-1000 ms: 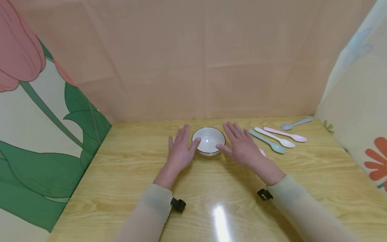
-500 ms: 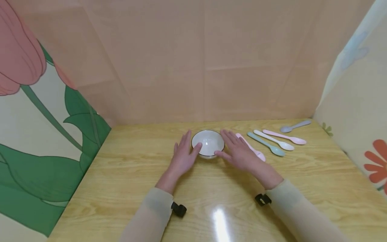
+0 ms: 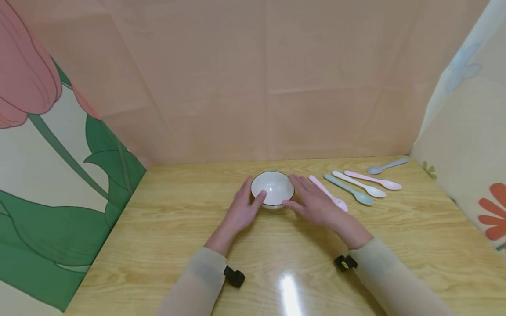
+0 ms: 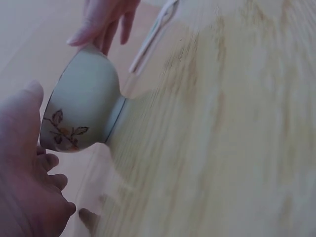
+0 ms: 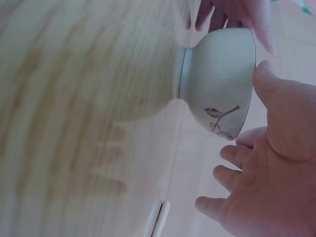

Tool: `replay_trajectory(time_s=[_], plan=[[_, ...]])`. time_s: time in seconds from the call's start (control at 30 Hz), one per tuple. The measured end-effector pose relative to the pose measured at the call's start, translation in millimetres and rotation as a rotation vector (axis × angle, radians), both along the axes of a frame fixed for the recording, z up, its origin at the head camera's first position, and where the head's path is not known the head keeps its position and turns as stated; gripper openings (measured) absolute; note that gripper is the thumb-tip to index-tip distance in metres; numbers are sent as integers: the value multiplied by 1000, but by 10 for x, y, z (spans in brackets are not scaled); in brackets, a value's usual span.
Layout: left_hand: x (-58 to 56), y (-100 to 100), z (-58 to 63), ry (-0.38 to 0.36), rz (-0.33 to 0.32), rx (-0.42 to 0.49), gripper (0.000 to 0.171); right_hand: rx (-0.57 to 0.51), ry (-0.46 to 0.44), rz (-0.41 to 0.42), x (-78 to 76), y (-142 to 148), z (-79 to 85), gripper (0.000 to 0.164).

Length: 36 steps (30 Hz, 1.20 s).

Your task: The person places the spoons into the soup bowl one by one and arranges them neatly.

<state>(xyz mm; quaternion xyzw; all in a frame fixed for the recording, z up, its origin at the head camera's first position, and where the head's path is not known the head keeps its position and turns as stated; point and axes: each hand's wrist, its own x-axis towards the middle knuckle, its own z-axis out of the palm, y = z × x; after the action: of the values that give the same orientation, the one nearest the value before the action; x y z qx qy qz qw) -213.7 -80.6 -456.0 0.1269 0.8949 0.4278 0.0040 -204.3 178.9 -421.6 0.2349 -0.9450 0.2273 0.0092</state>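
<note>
A small white bowl [image 3: 272, 188] with a dark rim stands upright on the wooden table, a hand on either side. Its outer wall, seen from the left wrist, carries a brown leaf and twig pattern. My left hand [image 3: 242, 208] is at the left side, fingers along the wall and thumb over the near part of the rim. On the opposite side is my right hand [image 3: 314, 202], its fingers fairly straight and its thumb at the near rim. Fingertips of both hands are at or very near the bowl; firm contact is hard to tell.
To the right lie a pink spoon [image 3: 328, 193] close to my right hand, a green spoon [image 3: 348, 189], a white spoon [image 3: 359, 184], another pink spoon [image 3: 373, 180] and a grey-purple spoon [image 3: 387, 166]. A peach cloth wall [image 3: 205, 87] rises behind the table.
Both hands have closed in on the bowl from the sides. The right hand has shifted left, uncovering the nearest pink spoon. The bowl stays in place on the table.
</note>
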Motion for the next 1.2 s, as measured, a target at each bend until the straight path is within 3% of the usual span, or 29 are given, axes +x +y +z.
replay_trajectory(time_s=[0.33,0.7,0.9,1.2], plan=[[14,4,-88,-19,-9,-10,100,-138,-40,56,-25,35,-81,88],[33,75,-109,-31,-10,22,113,-208,-103,110,-76,119,2,78],[38,100,-127,-16,-11,44,113,-208,-209,78,-89,171,71,79],[46,114,-154,-48,25,55,117,-188,-218,-28,-166,353,163,81]])
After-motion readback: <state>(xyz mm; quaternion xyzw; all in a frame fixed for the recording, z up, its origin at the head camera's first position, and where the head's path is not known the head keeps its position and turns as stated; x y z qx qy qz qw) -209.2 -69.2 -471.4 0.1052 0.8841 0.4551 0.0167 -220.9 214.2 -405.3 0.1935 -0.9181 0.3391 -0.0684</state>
